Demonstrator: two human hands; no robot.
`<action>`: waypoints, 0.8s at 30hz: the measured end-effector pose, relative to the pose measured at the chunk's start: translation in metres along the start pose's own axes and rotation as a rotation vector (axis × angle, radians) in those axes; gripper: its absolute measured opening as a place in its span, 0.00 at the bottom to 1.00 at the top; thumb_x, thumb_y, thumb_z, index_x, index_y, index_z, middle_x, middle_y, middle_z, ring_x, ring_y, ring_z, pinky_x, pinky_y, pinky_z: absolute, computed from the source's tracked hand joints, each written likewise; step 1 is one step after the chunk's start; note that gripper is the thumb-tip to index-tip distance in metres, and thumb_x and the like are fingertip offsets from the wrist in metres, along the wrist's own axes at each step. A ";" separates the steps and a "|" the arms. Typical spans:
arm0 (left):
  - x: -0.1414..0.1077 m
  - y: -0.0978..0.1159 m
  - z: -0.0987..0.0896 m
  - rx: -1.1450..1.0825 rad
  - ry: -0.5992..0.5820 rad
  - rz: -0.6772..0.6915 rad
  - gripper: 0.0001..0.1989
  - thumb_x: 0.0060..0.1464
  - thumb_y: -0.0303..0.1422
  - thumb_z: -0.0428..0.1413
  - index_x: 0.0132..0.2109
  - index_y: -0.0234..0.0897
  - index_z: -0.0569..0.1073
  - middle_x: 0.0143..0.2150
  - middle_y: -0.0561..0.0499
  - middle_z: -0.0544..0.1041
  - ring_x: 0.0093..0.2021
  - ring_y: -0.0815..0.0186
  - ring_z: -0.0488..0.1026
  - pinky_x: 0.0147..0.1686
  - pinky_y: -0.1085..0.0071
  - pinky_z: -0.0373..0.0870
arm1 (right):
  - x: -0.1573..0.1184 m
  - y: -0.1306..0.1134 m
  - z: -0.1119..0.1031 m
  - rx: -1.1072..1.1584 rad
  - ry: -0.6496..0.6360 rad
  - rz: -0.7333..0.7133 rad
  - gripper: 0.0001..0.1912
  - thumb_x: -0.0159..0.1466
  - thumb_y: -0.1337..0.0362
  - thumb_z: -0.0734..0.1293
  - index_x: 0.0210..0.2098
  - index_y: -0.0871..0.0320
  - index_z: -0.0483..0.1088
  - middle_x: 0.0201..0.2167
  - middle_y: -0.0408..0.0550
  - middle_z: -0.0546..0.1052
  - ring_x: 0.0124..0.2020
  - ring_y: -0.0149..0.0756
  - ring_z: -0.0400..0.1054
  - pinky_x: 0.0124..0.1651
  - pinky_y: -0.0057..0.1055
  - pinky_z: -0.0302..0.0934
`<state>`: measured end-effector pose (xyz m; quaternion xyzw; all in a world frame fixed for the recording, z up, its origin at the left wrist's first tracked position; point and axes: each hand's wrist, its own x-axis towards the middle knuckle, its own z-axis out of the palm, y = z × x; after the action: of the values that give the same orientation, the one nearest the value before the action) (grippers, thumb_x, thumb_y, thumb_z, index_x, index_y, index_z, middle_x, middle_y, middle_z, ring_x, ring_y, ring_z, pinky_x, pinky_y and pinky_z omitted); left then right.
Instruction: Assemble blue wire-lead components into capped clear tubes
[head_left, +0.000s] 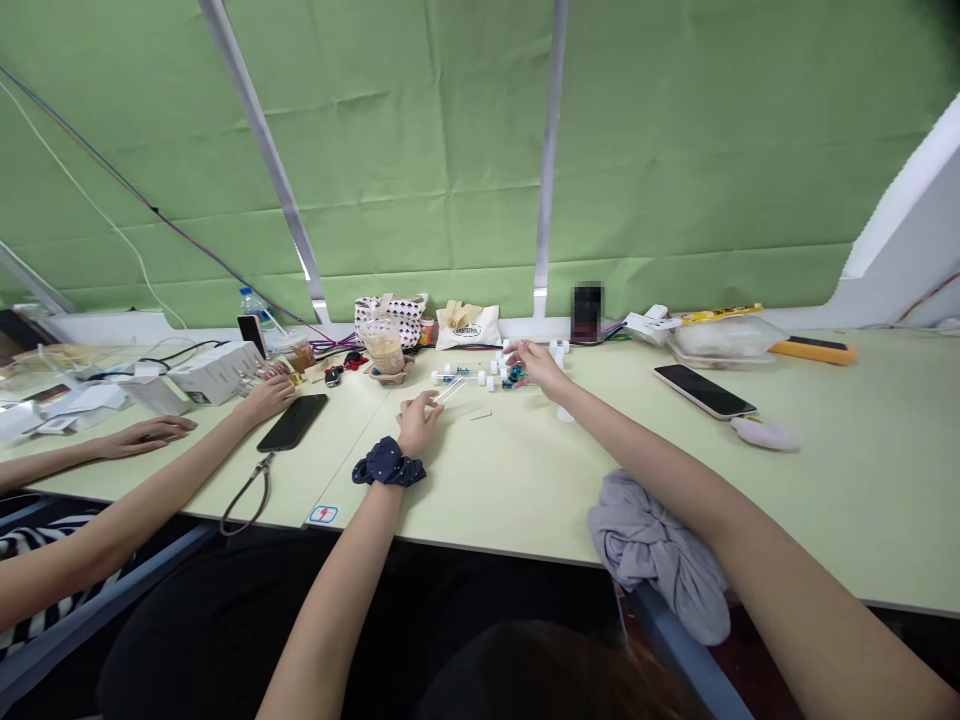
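Observation:
My left hand, with a dark dotted scrunchie on the wrist, has its fingers closed round the near end of thin clear rods. My right hand is over a group of white wheel-like pieces and blue-green parts; thumb and fingertips are close together, and what they hold is too small to make out. Beside it, to the left, lies a piece with white ends and a blue middle. A small bent metal key lies on the table in front of these parts.
A cup in a cardboard holder and a pouch stand behind. Phones lie left and right. A co-worker's hands and white boxes are at left. Grey cloth hangs near the front edge.

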<state>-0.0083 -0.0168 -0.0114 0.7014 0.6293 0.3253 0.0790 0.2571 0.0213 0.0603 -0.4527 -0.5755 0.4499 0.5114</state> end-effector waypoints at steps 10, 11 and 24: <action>0.002 0.003 0.012 -0.550 -0.137 0.205 0.23 0.55 0.43 0.51 0.54 0.37 0.65 0.46 0.44 0.73 0.46 0.61 0.70 0.39 0.68 0.67 | 0.003 -0.011 0.055 0.239 -0.102 -0.056 0.21 0.67 0.48 0.53 0.39 0.56 0.67 0.33 0.47 0.70 0.28 0.28 0.66 0.24 0.23 0.61; 0.001 0.003 0.013 -0.559 -0.145 0.208 0.22 0.55 0.43 0.52 0.54 0.37 0.65 0.46 0.44 0.73 0.46 0.62 0.70 0.40 0.68 0.67 | 0.002 -0.009 0.056 0.229 -0.116 -0.059 0.21 0.67 0.47 0.53 0.39 0.56 0.67 0.33 0.48 0.70 0.28 0.28 0.66 0.24 0.22 0.60; 0.000 0.004 0.021 -0.518 -0.088 0.223 0.18 0.58 0.41 0.48 0.53 0.37 0.63 0.43 0.47 0.72 0.45 0.64 0.70 0.48 0.64 0.64 | 0.000 0.022 0.060 0.359 -0.251 0.085 0.19 0.65 0.47 0.56 0.36 0.55 0.66 0.38 0.46 0.72 0.32 0.29 0.66 0.29 0.25 0.61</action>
<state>0.0069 -0.0112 -0.0249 0.7362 0.4401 0.4512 0.2464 0.1983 0.0224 0.0345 -0.3185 -0.5256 0.6191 0.4889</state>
